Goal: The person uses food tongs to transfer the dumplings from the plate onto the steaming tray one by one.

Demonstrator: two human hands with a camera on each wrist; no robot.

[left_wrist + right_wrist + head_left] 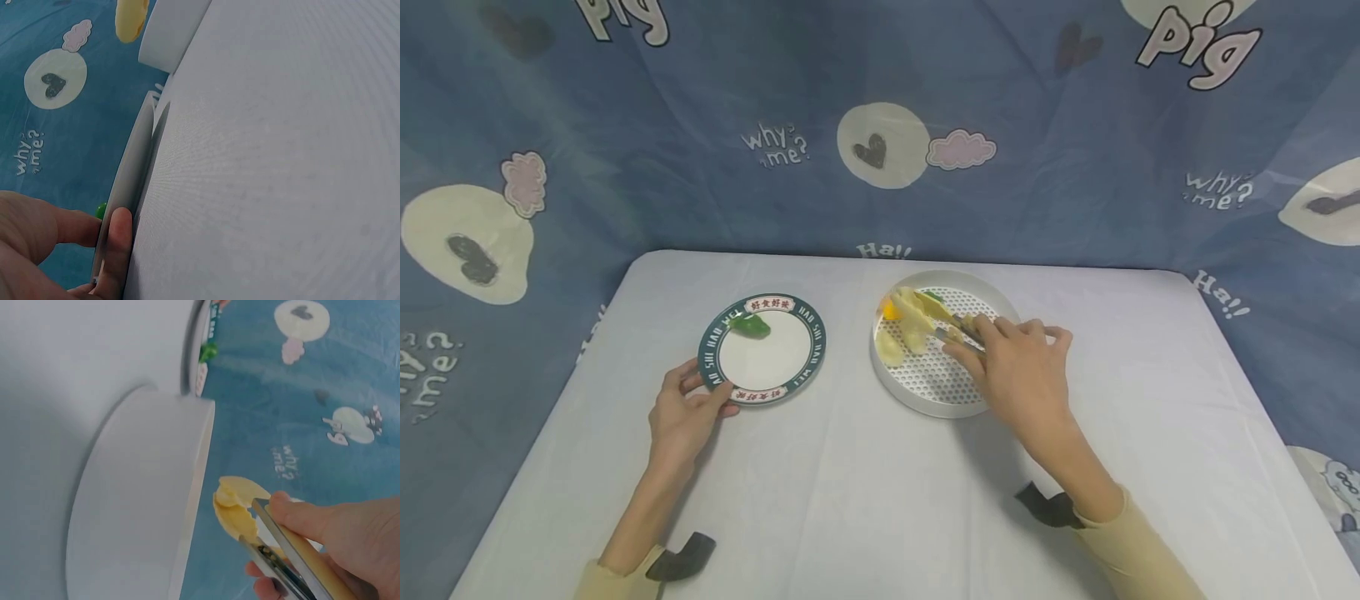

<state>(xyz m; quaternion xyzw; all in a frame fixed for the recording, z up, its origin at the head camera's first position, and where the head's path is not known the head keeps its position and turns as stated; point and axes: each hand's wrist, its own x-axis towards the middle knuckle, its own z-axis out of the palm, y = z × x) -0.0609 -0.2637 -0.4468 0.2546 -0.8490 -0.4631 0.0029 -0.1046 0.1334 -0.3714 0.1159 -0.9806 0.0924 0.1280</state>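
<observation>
My left hand (683,412) pinches the near-left rim of a round plate (763,358), thumb on top and fingers beneath. The plate is white with a dark green lettered border, and a glossy green piece (750,326) lies near its far-left edge. In the left wrist view the plate's underside shows above the cloth. My right hand (1026,367) grips a pair of metal tongs (284,565) with pale yellow scalloped heads. The heads stand apart over a round white steamer tray (917,402) with a perforated bottom. On that tray lie a pale yellow piece (890,348), an orange piece (891,311) and a green piece (933,296).
A white cloth (865,500) covers the table. Behind it hangs a blue printed curtain (700,108), which also runs down both sides. The tray's raised wall (134,500) stands between the cloth and its contents. Dark bands (681,558) sit at both wrists.
</observation>
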